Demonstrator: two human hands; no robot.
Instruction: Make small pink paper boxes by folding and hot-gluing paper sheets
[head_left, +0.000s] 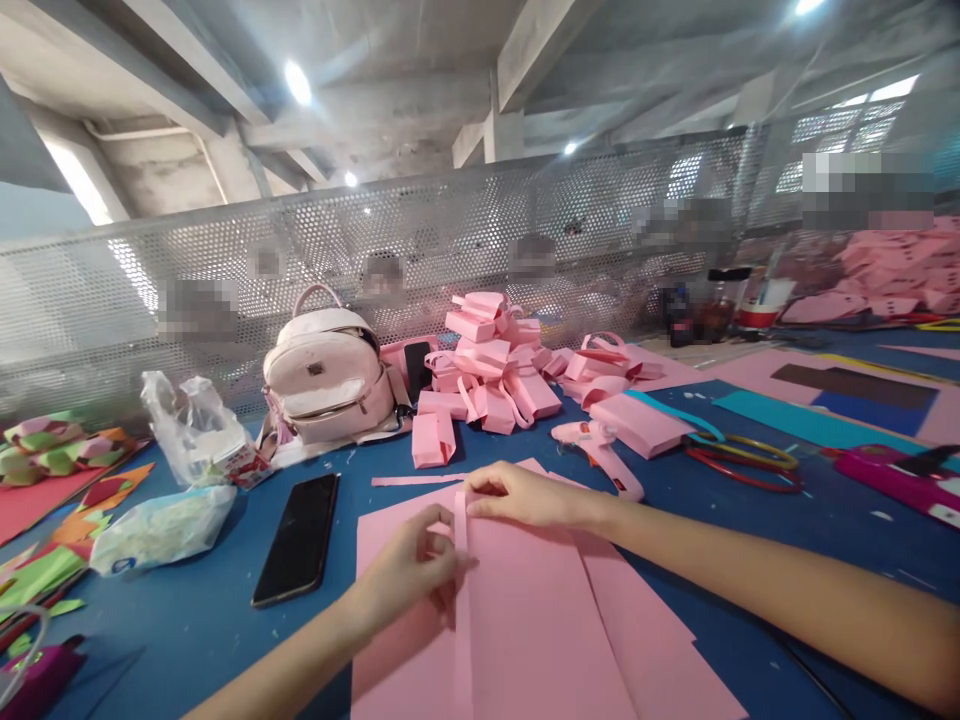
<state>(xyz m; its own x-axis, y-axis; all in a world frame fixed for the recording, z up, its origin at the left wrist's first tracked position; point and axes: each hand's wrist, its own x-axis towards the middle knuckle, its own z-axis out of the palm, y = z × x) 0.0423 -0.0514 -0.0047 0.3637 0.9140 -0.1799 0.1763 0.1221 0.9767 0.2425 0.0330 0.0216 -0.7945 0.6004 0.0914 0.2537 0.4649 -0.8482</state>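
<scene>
A pale pink paper strip (462, 640) runs lengthwise over pink paper sheets (532, 620) stacked in front of me. My right hand (517, 495) pinches the strip's far end, fingertips bent down against the paper. Lower down, my left hand (424, 560) has its fingers curled at the strip's left edge, thumb across it; part of the grip is hidden. Just beyond the sheets lies another narrow pink strip (412, 481). A pink glue gun (600, 455) rests past my right hand.
Folded pink paper bags (487, 365) are heaped behind the sheets. A black phone (297, 540), a plastic pack (161, 530) and a pale backpack (326, 375) stand to the left. Yellow and red rings (750, 465) lie right. A perforated metal screen (442, 230) borders the blue table (202, 630).
</scene>
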